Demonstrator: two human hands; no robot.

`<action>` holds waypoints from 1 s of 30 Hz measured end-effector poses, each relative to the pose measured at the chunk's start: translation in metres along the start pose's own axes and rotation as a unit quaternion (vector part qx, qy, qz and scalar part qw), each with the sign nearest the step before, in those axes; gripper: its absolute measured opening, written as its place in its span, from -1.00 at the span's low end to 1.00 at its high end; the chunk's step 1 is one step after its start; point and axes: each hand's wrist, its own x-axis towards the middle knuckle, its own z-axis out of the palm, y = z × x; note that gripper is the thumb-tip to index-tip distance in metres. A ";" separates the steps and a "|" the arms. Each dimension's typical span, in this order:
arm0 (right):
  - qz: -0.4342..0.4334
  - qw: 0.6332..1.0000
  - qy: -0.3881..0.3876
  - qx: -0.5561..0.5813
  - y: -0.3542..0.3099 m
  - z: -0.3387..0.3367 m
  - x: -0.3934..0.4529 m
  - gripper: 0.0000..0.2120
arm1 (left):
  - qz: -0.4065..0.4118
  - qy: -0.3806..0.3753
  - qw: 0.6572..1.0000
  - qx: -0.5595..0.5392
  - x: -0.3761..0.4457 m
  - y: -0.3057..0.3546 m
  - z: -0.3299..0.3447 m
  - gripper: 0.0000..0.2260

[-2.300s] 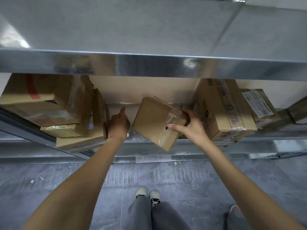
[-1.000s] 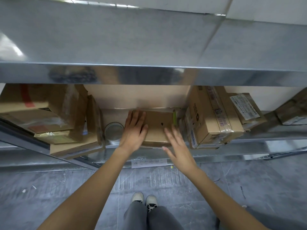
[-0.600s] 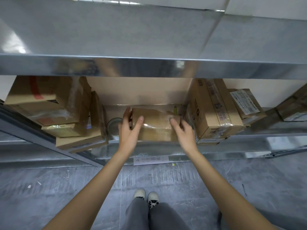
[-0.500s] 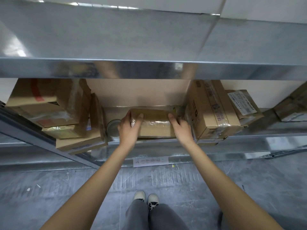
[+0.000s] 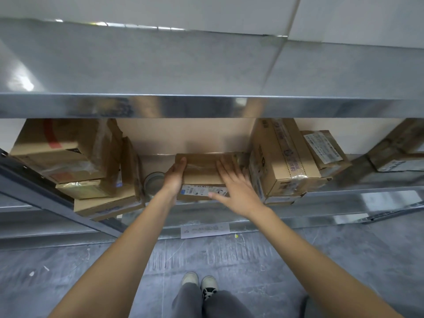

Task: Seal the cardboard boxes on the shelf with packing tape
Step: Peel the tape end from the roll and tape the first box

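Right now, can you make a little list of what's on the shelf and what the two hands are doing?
place: metal shelf
middle box: small cardboard box, lying flat, white label on its front face
left hand: grips the box's left side
right hand: fingers spread flat on the box's top
beside the box, left: roll of tape
further left: pile of cardboard boxes
right: taller taped box
floor: grey, two shoes visible

Grey concrete floor (image 5: 68,267), white paper label (image 5: 205,230), shoes (image 5: 199,281).
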 end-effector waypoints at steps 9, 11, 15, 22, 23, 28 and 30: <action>0.042 0.937 0.135 0.318 0.000 -0.020 0.034 -0.49 | -0.008 0.021 0.998 -0.055 -0.016 0.004 -0.003 -0.39; 0.068 0.926 0.149 0.340 -0.001 -0.022 0.044 -0.52 | -0.003 0.009 1.000 0.001 -0.019 -0.003 -0.007 -0.33; 0.157 0.937 0.084 0.301 0.003 -0.001 0.059 -0.49 | 0.037 0.004 0.996 0.079 -0.008 -0.023 -0.013 -0.42; 0.060 0.998 0.023 -0.028 0.003 0.025 0.055 -0.42 | 0.040 0.014 0.998 0.045 0.002 -0.039 0.000 -0.49; 0.055 0.998 0.019 -0.025 0.000 0.024 0.052 -0.41 | 0.044 0.018 0.998 0.035 0.001 -0.039 0.001 -0.50; 0.032 0.997 0.008 -0.066 -0.001 0.036 0.013 -0.35 | 0.037 0.026 0.999 0.029 0.007 -0.047 0.002 -0.31; 0.014 0.996 0.018 -0.085 -0.002 0.042 -0.008 -0.34 | 0.035 0.026 0.999 0.026 0.010 -0.050 0.001 -0.19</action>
